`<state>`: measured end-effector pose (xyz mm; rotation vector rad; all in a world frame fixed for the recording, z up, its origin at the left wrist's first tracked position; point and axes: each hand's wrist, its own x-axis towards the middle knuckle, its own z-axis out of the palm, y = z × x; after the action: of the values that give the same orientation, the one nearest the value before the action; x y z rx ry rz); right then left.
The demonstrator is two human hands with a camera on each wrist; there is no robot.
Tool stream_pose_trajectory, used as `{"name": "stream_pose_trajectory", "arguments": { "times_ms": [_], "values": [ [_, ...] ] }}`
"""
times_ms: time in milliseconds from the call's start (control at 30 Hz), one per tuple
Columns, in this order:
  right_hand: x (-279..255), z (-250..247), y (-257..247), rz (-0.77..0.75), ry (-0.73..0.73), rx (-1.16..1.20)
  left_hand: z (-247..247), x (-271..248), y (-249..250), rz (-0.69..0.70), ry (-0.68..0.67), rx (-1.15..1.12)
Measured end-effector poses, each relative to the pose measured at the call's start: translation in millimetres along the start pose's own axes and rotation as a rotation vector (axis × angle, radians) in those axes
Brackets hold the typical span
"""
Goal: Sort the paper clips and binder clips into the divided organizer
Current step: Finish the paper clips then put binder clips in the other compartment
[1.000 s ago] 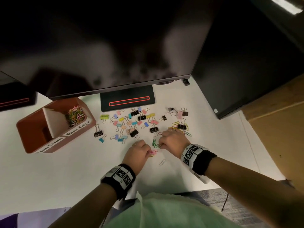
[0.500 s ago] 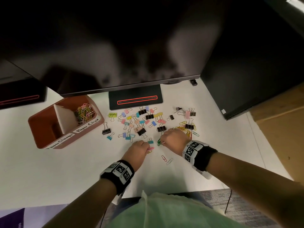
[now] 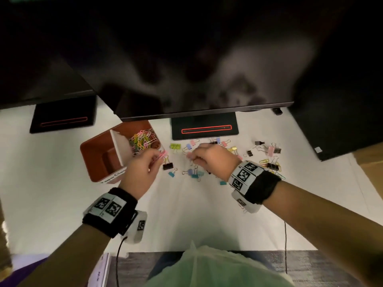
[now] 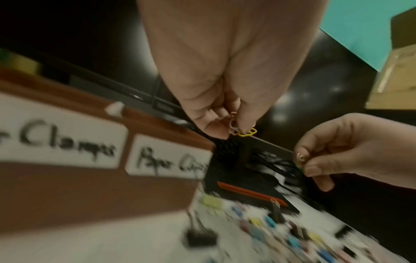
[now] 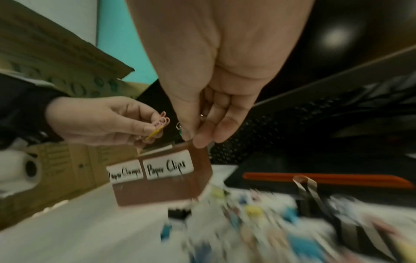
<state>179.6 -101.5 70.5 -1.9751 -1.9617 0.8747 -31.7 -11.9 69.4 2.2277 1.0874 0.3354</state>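
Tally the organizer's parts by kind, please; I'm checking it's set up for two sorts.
Compartments: 2, split by a white divider
Labels: 2, "Paper Clamps" and "Paper Clips"
Total: 4

— Lower right of both wrist views: binder clips [image 4: 292,236] smeared to coloured streaks, uncountable.
— And in the right hand [image 3: 209,160]?
— Mostly hidden behind the fingers; only a glint of wire and a speck of green visible. Number of clips impossible to tell.
— Left hand [image 3: 141,172]?
— Pink and yellow paper clips [image 4: 242,130] poking past the fingertips, rest covered; count unclear.
— Organizer [image 3: 94,154]?
— Near labels partly blocked by the left hand in the head view; left label cut off at the frame edge in the left wrist view. Floor of left compartment too dark to read.
— Upper half of the head view?
— Dark, blurred monitor, cropped at the top.
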Motion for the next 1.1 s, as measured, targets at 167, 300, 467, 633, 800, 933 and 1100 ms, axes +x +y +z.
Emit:
{"name": "stream_pose_trajectory", "arguments": {
  "times_ms": [167,300,467,633,800,933,1100],
  "values": [
    [87.0,-1.2,-62.6,-0.037,0.106,0.085,-42.6,29.3,-49.4,-0.199,0.077,-0.005],
    [138.0,17.1,-86.0,0.054,0.029,0.092,-43.2,43.8,-62.5,-0.313,0.010,-0.008],
    [127.1,22.4,-76.8,-0.003,0.088,0.149,-41.4,39.9,-52.7,-0.147,-0.016,0.066],
    [47.8,-2.1,-14.5,-0.003,0.204,0.100,-19.0,21.6,-10.8,0.065,-0.105,-0.082],
    [-44.0,-12.2,65.5,0.259,0.078,-0.047,44.6,3.3,28.2,0.167,-0.365,-0.075],
    [-105.3,-6.7,105.5,0.379,-0.001,-0.055,99.7,-6.4,60.8,0.183,-0.526,-0.052],
    [-148.5,13.3,137.2,0.373,-0.101,0.008,151.8,-9.9,90.0,0.145,-0.559,0.028]
  ]
}}
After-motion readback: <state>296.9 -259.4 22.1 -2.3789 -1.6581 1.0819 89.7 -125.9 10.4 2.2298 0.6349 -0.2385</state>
